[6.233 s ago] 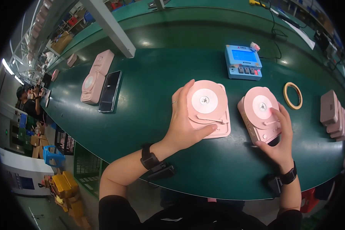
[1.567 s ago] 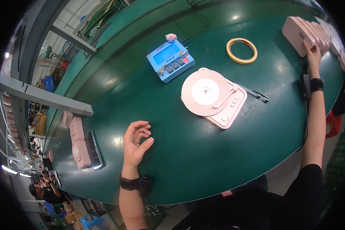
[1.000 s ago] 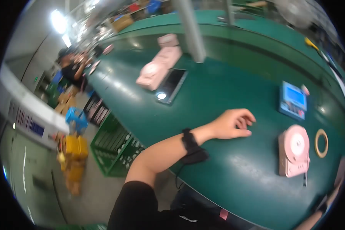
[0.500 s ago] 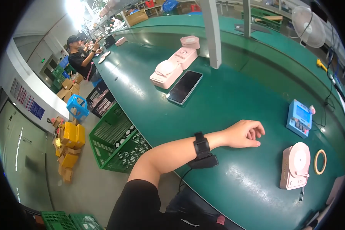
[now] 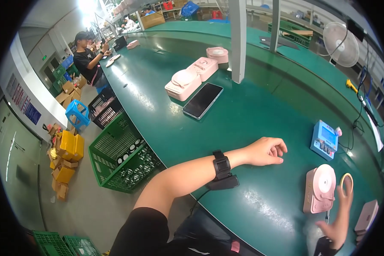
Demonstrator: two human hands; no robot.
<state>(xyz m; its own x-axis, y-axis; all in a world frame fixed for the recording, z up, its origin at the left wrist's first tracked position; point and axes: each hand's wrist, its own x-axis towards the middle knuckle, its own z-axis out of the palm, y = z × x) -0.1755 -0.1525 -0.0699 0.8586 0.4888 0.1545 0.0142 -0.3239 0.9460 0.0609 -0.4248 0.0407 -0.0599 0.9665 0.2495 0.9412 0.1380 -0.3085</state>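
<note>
My left hand (image 5: 266,151) lies over the green table, fingers loosely curled and the thumb apart, holding nothing. My right hand (image 5: 340,219) has its thumb spread wide. Its fingertips overlap the lower edge of a tan ring (image 5: 351,182), like a roll of tape; whether they touch it I cannot tell. Just left of that hand stands a pink record-player-shaped device (image 5: 318,192) with a round disc on top and a short cable at its near end. Beyond it is a small blue box with a screen (image 5: 326,138). A black smartphone (image 5: 203,101) lies farther off.
More pink devices (image 5: 182,85) stand in a row beside a grey post (image 5: 238,47). Flat pink pieces (image 5: 366,216) are stacked at the right edge. A green crate (image 5: 111,149) of small parts stands by the table's left side. A co-worker (image 5: 87,59) sits farther along.
My right hand has come into view from the lower right and reached to the tan ring. The whole view has shifted slightly left. My left hand keeps its curled pose.
</note>
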